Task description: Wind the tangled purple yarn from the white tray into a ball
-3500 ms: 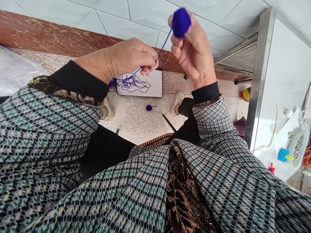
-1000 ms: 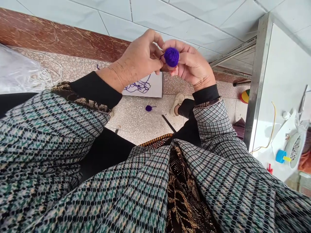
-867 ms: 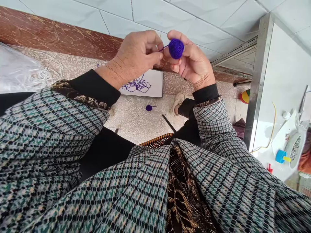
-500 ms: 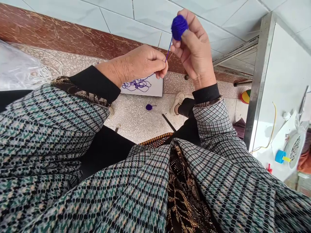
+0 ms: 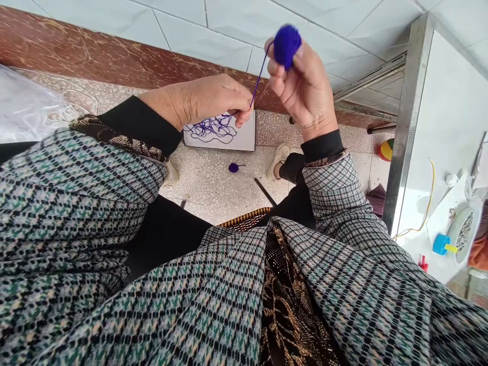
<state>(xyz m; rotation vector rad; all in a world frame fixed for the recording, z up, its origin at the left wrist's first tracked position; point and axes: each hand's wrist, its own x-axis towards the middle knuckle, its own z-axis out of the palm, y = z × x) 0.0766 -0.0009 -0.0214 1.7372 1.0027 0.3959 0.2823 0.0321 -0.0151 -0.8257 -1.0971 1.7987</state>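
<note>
My right hand [image 5: 303, 84] is raised and closed round a small purple yarn ball [image 5: 286, 44], held at its fingertips. A taut purple strand [image 5: 260, 77] runs from the ball down to my left hand [image 5: 208, 99], which pinches it between thumb and fingers. Below my left hand the loose purple yarn [image 5: 213, 128] lies tangled on a white board [image 5: 244, 136] on the floor. A second, tiny purple yarn ball [image 5: 234, 168] rests on the floor between my shoes.
A steel-framed white table [image 5: 409, 122] stands at the right, carrying a yellow cord [image 5: 430, 195], a blue cap [image 5: 442, 244] and a bowl. A clear plastic bag [image 5: 26, 109] lies at the left. A woven basket rim [image 5: 246, 219] shows between my knees. A tiled wall rises ahead.
The hands met with the ball about a second ago, then parted. My right hand lifted the ball up and my left drew the strand down and left, pulling it taut.
</note>
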